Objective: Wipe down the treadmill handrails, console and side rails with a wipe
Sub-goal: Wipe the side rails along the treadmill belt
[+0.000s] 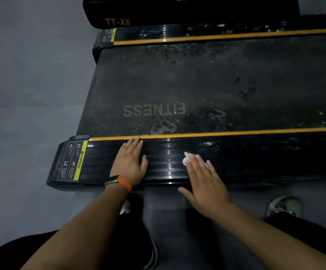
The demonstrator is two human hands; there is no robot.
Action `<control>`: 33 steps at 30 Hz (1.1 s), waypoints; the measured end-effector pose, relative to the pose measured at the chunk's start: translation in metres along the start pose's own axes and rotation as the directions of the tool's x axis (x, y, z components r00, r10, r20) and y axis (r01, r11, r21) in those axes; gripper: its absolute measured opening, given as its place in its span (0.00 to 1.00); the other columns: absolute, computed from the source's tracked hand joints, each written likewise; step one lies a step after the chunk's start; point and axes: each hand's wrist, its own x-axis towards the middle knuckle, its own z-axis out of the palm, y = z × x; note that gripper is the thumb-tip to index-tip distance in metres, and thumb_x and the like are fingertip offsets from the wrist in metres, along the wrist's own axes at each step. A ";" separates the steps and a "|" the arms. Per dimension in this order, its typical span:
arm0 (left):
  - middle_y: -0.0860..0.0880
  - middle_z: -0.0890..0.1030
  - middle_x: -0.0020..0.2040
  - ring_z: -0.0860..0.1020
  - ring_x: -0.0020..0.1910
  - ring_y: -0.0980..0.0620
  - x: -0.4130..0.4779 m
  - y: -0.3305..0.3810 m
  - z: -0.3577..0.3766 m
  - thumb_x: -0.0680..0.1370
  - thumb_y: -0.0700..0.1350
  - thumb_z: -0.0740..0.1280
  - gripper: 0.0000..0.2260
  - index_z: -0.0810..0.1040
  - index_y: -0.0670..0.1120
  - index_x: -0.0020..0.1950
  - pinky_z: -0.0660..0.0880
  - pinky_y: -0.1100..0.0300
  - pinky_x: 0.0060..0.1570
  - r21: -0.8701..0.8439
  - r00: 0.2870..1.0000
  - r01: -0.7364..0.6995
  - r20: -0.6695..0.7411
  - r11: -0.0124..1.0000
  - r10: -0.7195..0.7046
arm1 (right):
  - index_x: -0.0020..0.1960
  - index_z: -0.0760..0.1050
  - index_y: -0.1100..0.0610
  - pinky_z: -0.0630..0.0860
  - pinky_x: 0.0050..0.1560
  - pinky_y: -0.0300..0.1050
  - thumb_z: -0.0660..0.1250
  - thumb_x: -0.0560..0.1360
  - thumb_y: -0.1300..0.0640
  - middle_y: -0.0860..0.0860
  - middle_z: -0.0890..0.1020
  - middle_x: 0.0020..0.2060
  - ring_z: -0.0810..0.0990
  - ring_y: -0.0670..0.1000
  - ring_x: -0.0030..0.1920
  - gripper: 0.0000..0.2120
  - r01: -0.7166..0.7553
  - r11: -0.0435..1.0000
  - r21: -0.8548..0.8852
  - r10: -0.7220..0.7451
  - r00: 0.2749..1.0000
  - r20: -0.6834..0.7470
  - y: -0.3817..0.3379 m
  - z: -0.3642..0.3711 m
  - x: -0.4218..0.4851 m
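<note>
A black treadmill lies across the view. Its near side rail (255, 158) is glossy, ribbed and edged with an orange stripe. My left hand (130, 162) rests flat on this rail near its left end, fingers straight, an orange watch strap on the wrist. My right hand (203, 180) presses a small white wipe (186, 159) onto the rail with straight fingers; most of the wipe is hidden under them. The dusty belt (197, 84) reads FITNESS. The far side rail (216, 33) runs along the top.
Grey floor (31, 94) spreads to the left and below the rail. A yellow warning label (74, 160) marks the near rail's left end. A dark cover marked TT-X6 (119, 21) sits at the top. My shoes (283, 207) stand close to the rail.
</note>
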 end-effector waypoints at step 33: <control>0.44 0.65 0.81 0.58 0.82 0.48 0.001 0.002 -0.002 0.81 0.57 0.50 0.31 0.67 0.42 0.79 0.53 0.50 0.81 0.001 1.000 0.008 0.000 1.000 -0.008 | 0.83 0.60 0.57 0.56 0.80 0.61 0.50 0.83 0.34 0.53 0.59 0.83 0.56 0.54 0.83 0.37 0.046 0.999 0.014 -0.046 0.999 -0.011 0.021 0.003 0.001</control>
